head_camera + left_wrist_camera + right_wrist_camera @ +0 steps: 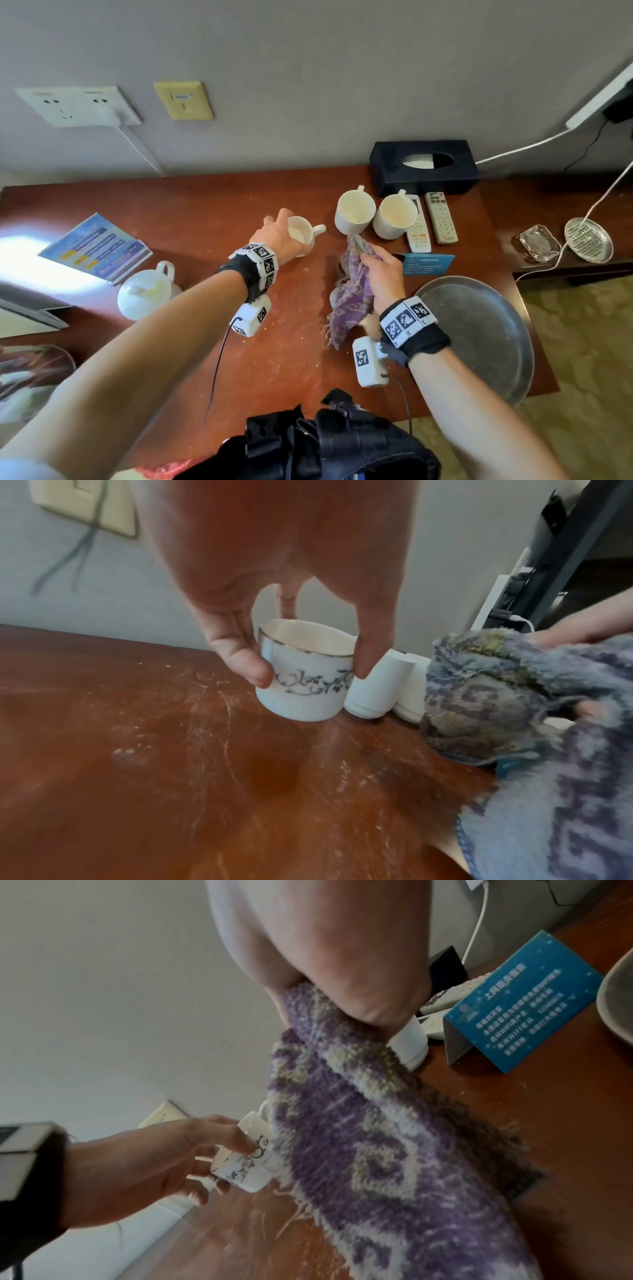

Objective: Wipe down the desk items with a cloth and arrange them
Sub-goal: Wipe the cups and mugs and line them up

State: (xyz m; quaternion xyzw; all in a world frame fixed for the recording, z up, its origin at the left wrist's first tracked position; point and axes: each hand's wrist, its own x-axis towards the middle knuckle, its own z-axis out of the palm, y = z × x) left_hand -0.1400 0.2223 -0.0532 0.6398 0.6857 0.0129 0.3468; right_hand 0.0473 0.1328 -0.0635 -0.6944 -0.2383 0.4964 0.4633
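My left hand (279, 233) grips a small white cup (304, 674) with a gold rim and blue vine pattern, held from above just over the scratched brown desk (205, 219); the same cup (245, 1161) and hand (164, 1167) show in the right wrist view. My right hand (382, 274) clutches a purple patterned cloth (352, 291), which hangs down to the desk beside the cup (303, 233). The cloth (359, 1137) fills much of the right wrist view. Two larger white mugs (354, 212) (395, 216) stand behind the cloth.
A white teapot (145, 291) and a blue leaflet stand (96, 246) sit at left. Two remotes (442, 219), a black tissue box (423, 168) and a blue card (428, 263) lie at the back right. A round metal tray (479, 335) overhangs the desk's right edge.
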